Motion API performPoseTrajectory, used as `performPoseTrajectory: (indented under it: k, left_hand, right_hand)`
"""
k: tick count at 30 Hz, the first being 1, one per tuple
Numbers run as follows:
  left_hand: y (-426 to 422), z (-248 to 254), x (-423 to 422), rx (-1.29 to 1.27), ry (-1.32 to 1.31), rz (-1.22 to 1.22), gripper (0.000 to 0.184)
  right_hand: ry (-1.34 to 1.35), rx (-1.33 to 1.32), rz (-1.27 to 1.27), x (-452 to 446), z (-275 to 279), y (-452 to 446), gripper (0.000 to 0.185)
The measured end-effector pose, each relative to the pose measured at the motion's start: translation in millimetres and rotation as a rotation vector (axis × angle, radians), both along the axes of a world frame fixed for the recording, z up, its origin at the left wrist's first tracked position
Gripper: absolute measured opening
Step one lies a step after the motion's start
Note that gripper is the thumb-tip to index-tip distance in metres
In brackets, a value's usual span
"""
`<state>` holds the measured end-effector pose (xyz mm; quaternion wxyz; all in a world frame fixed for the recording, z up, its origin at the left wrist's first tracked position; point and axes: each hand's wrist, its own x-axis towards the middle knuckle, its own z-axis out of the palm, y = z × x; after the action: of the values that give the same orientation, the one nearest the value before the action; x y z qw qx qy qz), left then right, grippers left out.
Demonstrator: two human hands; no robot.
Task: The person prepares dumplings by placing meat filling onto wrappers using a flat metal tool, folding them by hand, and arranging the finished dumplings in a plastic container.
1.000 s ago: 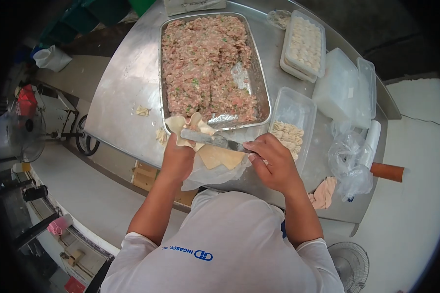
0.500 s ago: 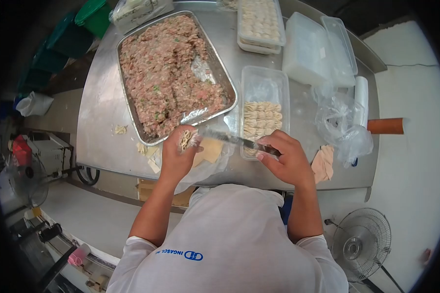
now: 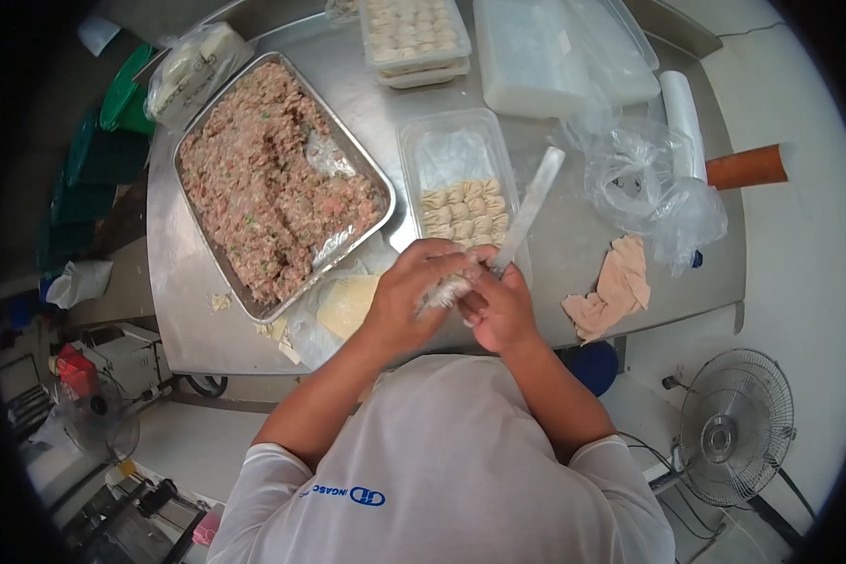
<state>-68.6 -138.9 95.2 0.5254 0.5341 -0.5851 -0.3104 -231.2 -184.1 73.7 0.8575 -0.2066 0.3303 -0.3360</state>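
Observation:
My left hand point(image 3: 412, 293) curls round a small pale dumpling point(image 3: 446, 289), mostly hidden and blurred between the hands. Beside it, my right hand point(image 3: 505, 305) grips a long flat spatula point(image 3: 534, 199), its blade pointing up and away; these fingers meet the dumpling too. Just beyond the hands stands a plastic container point(image 3: 456, 150) with rows of pleated dumplings point(image 3: 464, 211). To the left is a metal tray point(image 3: 385, 218) of minced meat filling point(image 3: 263, 179). Flat wrappers point(image 3: 346, 303) lie on plastic near my left forearm.
Filled containers point(image 3: 415, 38) are stacked at the back, beside translucent boxes point(image 3: 526, 56). Crumpled plastic bags point(image 3: 644, 179), a brown roll point(image 3: 747, 167) and a pinkish cloth point(image 3: 613, 289) lie on the right of the steel table point(image 3: 183, 329). A fan point(image 3: 721, 437) stands below right.
My hands have come together in front of the dumpling container. The wrapper in my left hand has been gathered closed, and the spatula has swung from sideways to upward. The view has turned right.

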Motion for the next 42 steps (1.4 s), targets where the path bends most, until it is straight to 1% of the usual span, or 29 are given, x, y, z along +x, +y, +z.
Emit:
performPoseTrajectory:
  k: [2, 4, 6, 7, 8, 9, 10, 11, 12, 14, 15, 19, 21, 25, 27, 28, 30, 31, 32, 34, 36, 37, 38, 39, 40, 41, 42]
  left_hand:
    - [-16, 2, 6, 0.013, -0.207, -0.226, 0.053]
    - [-38, -13, 13, 0.043, -0.195, -0.284, 0.052]
    - [-69, -29, 20, 0.073, -0.292, -0.336, 0.043]
    - [-88, -31, 22, 0.144, -0.344, -0.286, 0.037]
    - [-108, -34, 22, 0.213, -0.398, -0.234, 0.031]
    - [-127, -41, 23, 0.216, -0.399, -0.239, 0.031]
    - [-145, -51, 24, 0.229, -0.413, -0.182, 0.03]
    - [-158, -60, 23, 0.242, -0.427, -0.123, 0.029]
    - [-168, -66, 20, 0.245, -0.427, -0.127, 0.029]
    - [-183, -77, 13, 0.275, -0.393, -0.138, 0.029]
    - [-187, -78, 7, 0.342, -0.311, -0.137, 0.034]
    - [-185, -83, -4, 0.386, -0.368, -0.143, 0.037]
    - [-181, -85, -3, 0.362, -0.45, -0.102, 0.039]
    - [-176, -87, -3, 0.348, -0.422, -0.056, 0.039]
    - [-176, -85, -5, 0.383, -0.45, -0.195, 0.043]
    - [-174, -85, -5, 0.38, -0.446, -0.172, 0.043]
    - [-164, -86, -3, 0.325, -0.337, -0.178, 0.052]
    - [-157, -82, -2, 0.175, -0.428, -0.169, 0.058]
    - [-143, -78, 4, 0.174, -0.428, -0.137, 0.058]
    - [-107, -59, 8, -0.005, -0.478, -0.039, 0.058]
    - [-59, -40, 23, 0.056, -0.44, -0.045, 0.055]
    - [-32, -37, 32, 0.124, -0.441, -0.066, 0.052]
    - [-6, -35, 42, 0.191, -0.44, -0.089, 0.049]
    - [19, -37, 50, 0.172, -0.469, -0.05, 0.049]
    - [40, -43, 56, 0.152, -0.498, -0.011, 0.05]
    - [59, -48, 59, 0.148, -0.491, 0.004, 0.05]
    - [76, -53, 61, 0.21, -0.527, 0.024, 0.046]
  right_hand:
    - [-0.003, 0.008, -0.064, -12, -2, -8, 0.014]
    - [-0.03, 0.009, -0.117, -22, -12, -12, 0.017]
    - [0.112, -0.005, -0.11, -31, -12, -19, 0.022]
    - [0.113, 0.0, -0.117, -35, -15, -20, 0.022]
    - [0.277, -0.095, -0.143, -39, -22, -21, 0.025]
    - [0.441, -0.188, -0.167, -42, -28, -23, 0.027]
    - [0.44, -0.184, -0.171, -46, -35, -24, 0.027]
    - [0.524, -0.257, -0.17, -51, -42, -24, 0.027]
    - [0.609, -0.33, -0.17, -53, -45, -25, 0.028]
    - [0.629, -0.341, -0.164, -56, -52, -23, 0.027]
    - [0.647, -0.356, -0.155, -57, -53, -23, 0.026]
    - [0.636, -0.364, -0.185, -59, -56, -23, 0.025]
    - [0.57, -0.309, -0.218, -60, -55, -22, 0.025]
    - [0.533, -0.33, -0.231, -59, -54, -22, 0.024]
    - [0.63, -0.427, -0.188, -57, -57, -21, 0.024]
    - [0.625, -0.442, -0.17, -56, -59, -21, 0.024]
    - [0.7, -0.545, -0.164, -54, -61, -20, 0.025]
    - [0.688, -0.562, -0.137, -54, -59, -20, 0.025]
    - [0.709, -0.587, -0.1, -54, -56, -21, 0.026]
    - [0.724, -0.629, -0.049, -49, -50, -28, 0.026]
    - [0.858, -0.988, 0.009, -40, -31, -36, 0.03]
    - [0.853, -1.001, 0.025, -34, -16, -41, 0.03]
    - [0.965, -1.157, 0.153, -26, 5, -48, 0.03]
    - [1.077, -1.31, 0.284, -18, 23, -54, 0.03]
    - [1.075, -1.324, 0.294, -9, 35, -61, 0.03]
    - [1.173, -1.539, 0.398, 2, 44, -69, 0.032]
    - [1.265, -1.757, 0.504, 15, 56, -77, 0.035]
